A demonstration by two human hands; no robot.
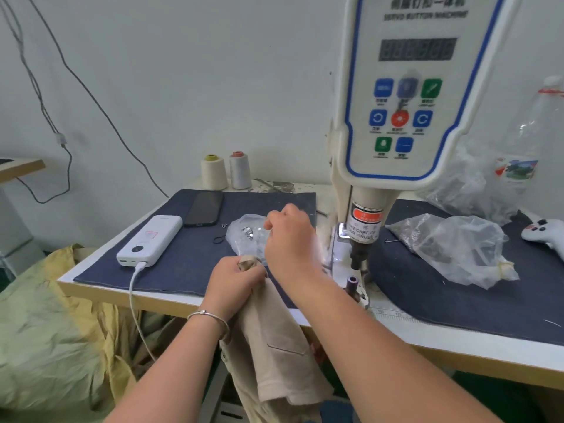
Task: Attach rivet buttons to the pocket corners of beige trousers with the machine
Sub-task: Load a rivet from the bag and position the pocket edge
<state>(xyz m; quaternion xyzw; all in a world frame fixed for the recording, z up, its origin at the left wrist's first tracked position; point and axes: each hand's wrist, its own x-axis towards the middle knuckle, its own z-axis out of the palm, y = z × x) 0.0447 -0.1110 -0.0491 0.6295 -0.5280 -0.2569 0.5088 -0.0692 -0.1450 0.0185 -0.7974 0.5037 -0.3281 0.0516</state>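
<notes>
My left hand (pixel 236 276) grips a bunched fold of the beige trousers (pixel 274 346) at the table's front edge; the rest of the cloth hangs down in front of the table. My right hand (pixel 290 236) hovers over a small clear bag of rivet buttons (pixel 247 232), fingers curled at the bag; whether they pinch a rivet is hidden. The button machine (pixel 406 96) rises at the right, its punch head (pixel 358 251) above the lower die (pixel 352 282), just right of my right wrist.
On the dark cloth mat (pixel 189 257) lie a white power bank (pixel 149 239) with cable and a black phone (pixel 204 208). Two thread cones (pixel 225 172) stand at the back. Crumpled plastic bags (pixel 451 242) and a white controller (pixel 544 233) lie right of the machine. Yellow-green fabric (pixel 52 331) is piled at lower left.
</notes>
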